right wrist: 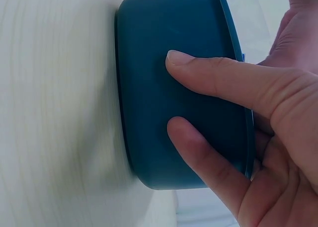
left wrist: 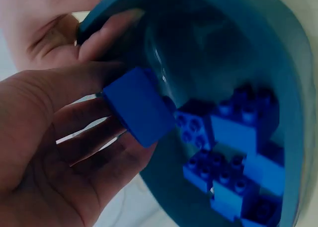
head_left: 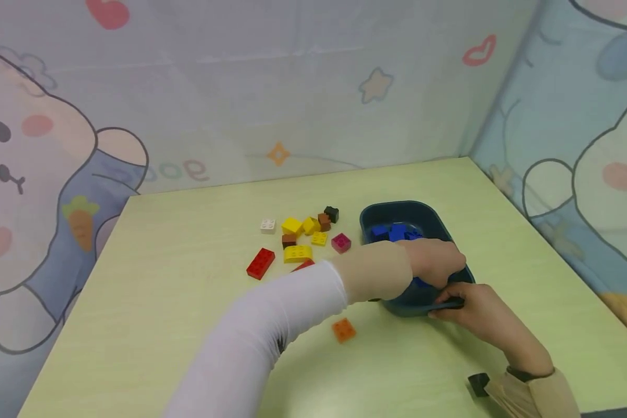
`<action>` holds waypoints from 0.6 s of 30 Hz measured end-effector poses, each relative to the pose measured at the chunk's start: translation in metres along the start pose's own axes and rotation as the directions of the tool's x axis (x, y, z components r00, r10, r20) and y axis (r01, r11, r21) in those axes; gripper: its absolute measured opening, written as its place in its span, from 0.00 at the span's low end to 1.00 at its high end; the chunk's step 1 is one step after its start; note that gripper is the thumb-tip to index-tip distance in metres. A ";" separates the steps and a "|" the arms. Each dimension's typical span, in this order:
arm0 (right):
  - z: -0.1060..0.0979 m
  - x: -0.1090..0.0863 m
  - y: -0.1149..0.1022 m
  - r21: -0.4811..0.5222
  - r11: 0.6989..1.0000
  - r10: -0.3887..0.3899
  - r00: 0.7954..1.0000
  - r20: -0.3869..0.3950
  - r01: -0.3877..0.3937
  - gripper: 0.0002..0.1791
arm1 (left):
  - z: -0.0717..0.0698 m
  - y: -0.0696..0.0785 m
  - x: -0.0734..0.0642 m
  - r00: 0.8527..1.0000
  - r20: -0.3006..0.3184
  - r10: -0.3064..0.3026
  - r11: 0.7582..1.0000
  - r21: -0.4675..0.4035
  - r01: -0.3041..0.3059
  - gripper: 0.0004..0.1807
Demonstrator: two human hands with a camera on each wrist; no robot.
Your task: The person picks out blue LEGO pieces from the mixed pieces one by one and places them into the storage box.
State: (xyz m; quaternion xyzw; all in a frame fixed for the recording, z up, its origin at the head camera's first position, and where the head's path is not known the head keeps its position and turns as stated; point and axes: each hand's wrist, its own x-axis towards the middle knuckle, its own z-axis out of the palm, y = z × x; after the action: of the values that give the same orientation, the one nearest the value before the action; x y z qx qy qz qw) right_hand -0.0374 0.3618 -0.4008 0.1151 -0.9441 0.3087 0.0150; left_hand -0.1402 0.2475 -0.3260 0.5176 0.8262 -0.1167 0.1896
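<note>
A dark teal plastic bin (head_left: 404,205) stands at the right of the table with several blue toy bricks (head_left: 397,232) inside. My left hand (head_left: 439,261) reaches across into the bin's near part. In the left wrist view its thumb and fingers hold a large blue brick (left wrist: 140,107), smooth face toward the camera, over the bin's inside. My right hand (head_left: 478,310) grips the bin's near right rim. Its fingers (right wrist: 213,78) lie against the outer wall in the right wrist view, with others over the rim. The left forearm hides part of the bin.
Left of the bin lie loose bricks: yellow ones (head_left: 298,253), a red one (head_left: 260,263), a white one (head_left: 268,226), a magenta one (head_left: 341,242), brown ones (head_left: 324,221) and a black one (head_left: 331,214). An orange brick (head_left: 343,330) lies nearer. Printed cloth walls (head_left: 313,104) border the table.
</note>
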 end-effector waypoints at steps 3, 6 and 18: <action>0.000 -0.001 0.001 0.011 1.000 -0.005 1.000 -0.005 0.005 0.07 | 0.005 0.004 0.006 1.000 0.014 -0.008 0.999 -0.032 0.009 0.06; 0.000 -0.001 0.001 0.023 1.000 -0.012 1.000 -0.014 0.012 0.08 | 0.009 0.005 0.011 0.999 0.029 -0.020 0.998 -0.060 0.022 0.05; 0.000 0.002 -0.001 0.005 1.000 -0.001 1.000 -0.003 0.001 0.08 | 0.024 0.000 0.023 0.997 0.065 0.028 0.987 -0.157 -0.018 0.02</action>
State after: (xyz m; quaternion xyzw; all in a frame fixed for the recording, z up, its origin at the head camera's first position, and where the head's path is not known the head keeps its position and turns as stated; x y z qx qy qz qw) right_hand -0.0389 0.3605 -0.4002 0.1153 -0.9431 0.3114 0.0163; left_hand -0.1446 0.2573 -0.3578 0.5065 0.8199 -0.0668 0.2585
